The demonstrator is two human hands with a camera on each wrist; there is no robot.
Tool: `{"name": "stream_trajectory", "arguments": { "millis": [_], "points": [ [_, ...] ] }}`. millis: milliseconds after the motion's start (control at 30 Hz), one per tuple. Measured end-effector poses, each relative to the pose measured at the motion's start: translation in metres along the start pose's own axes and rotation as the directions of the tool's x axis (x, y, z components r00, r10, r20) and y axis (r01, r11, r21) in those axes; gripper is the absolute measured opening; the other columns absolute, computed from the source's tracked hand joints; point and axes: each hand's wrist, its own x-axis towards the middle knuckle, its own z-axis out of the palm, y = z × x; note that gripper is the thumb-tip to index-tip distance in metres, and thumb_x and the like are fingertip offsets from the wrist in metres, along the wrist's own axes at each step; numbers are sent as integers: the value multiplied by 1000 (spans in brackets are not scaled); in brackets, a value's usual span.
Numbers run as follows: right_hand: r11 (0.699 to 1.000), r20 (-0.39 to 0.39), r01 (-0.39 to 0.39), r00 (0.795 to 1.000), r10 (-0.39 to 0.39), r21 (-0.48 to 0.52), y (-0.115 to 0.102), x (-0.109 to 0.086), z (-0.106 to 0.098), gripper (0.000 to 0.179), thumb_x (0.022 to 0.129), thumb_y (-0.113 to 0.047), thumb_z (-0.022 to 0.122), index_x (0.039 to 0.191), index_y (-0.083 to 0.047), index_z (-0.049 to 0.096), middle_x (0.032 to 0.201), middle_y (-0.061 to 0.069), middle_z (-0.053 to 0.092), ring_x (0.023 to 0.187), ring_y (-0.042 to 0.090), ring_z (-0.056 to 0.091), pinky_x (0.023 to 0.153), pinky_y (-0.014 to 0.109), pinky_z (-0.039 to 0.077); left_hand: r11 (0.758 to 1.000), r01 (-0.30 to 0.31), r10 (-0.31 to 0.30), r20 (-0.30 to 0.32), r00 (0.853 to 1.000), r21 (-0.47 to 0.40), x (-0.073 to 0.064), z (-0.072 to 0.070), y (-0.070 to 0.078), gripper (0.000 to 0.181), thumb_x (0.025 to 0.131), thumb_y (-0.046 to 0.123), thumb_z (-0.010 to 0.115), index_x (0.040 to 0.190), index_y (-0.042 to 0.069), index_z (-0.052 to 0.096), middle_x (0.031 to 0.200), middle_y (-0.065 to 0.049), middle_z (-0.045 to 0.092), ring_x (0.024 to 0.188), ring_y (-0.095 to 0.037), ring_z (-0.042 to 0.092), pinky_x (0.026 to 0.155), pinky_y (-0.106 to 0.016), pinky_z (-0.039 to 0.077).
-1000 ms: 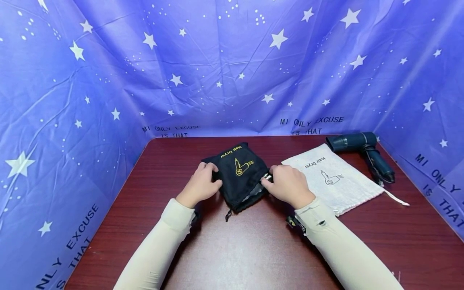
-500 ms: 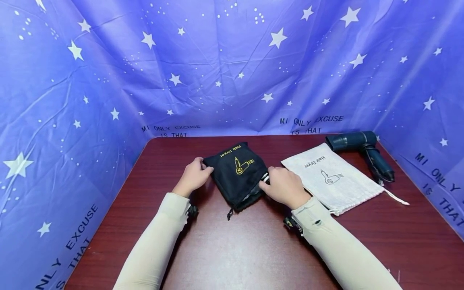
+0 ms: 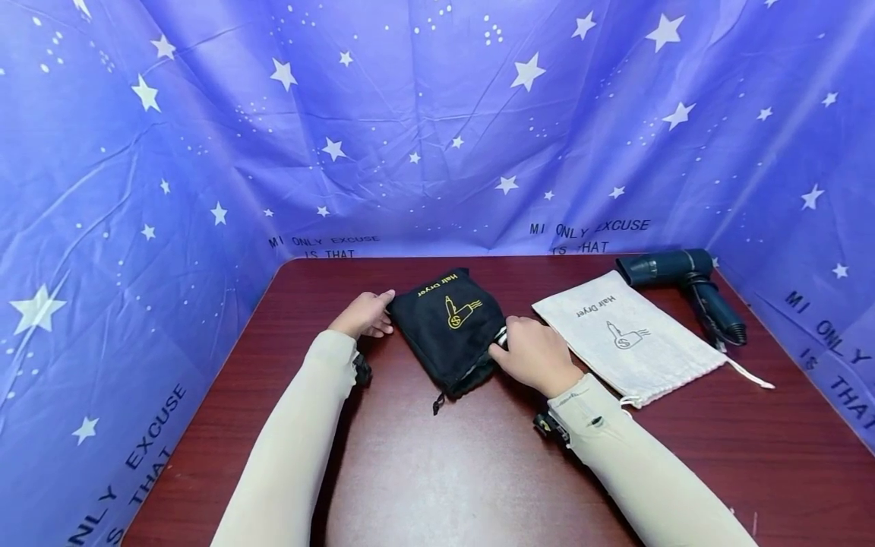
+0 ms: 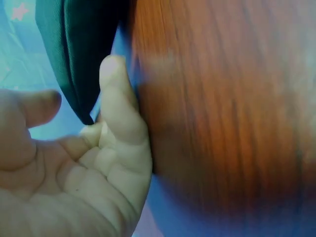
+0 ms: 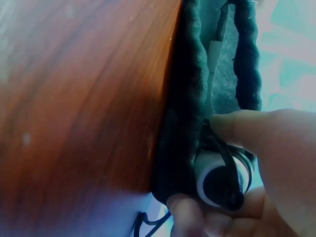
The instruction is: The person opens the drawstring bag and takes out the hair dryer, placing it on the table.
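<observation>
A black drawstring pouch (image 3: 444, 327) with a gold hair dryer print lies on the table, plumped by what is in it. Out of its mouth pokes the round white handle end (image 5: 223, 175) of a hair dryer, with a black cord (image 5: 228, 163) looped on it; the rest is hidden inside. My right hand (image 3: 536, 351) grips this end, thumb over it and fingers beneath, at the pouch's edge. At the pouch's far left corner, my left hand (image 3: 364, 313) has its fingers (image 4: 118, 98) extended alongside the cloth, and the thumb stands apart from it.
A white drawstring pouch (image 3: 625, 334) with the same print lies flat to the right. Beyond it rests a dark hair dryer (image 3: 683, 277) with its cord at the handle. Starry blue cloth (image 3: 424, 137) hangs behind the red-brown table (image 3: 437, 479).
My left hand has slid off the top of the black pouch, leftward and back to its corner. The right hand keeps its grip, and the pouch has shifted slightly right.
</observation>
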Motion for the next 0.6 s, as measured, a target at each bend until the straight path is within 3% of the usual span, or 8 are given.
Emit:
{"name": "stream_trajectory", "arguments": {
  "millis": [200, 367, 600],
  "points": [
    [1000, 8, -30, 1000, 30, 7, -2, 1, 1, 37, 85, -41, 69, 85, -5, 62, 81, 14, 68, 68, 38, 67, 59, 54, 52, 999, 29, -28, 21, 999, -16, 2, 1, 3, 45, 110, 31, 50, 128, -11, 53, 84, -12, 59, 59, -11, 66, 58, -25, 57],
    [997, 52, -71, 996, 69, 36, -3, 4, 2, 38, 87, -41, 65, 92, -3, 60, 85, 18, 69, 72, 40, 68, 61, 55, 53, 1000, 5, -4, 6, 1000, -24, -2, -2, 0, 42, 109, 25, 53, 130, -11, 54, 83, -9, 60, 63, -10, 68, 62, -24, 58],
    [991, 104, -112, 989, 104, 70, -1, 5, 5, 39, 90, -40, 63, 96, -2, 58, 89, 21, 70, 75, 41, 69, 62, 55, 53, 995, -19, 18, -14, 1000, -99, 1, -3, -8, 33, 108, 22, 55, 119, -8, 59, 77, -6, 62, 62, -9, 69, 60, -21, 56]
  ]
}}
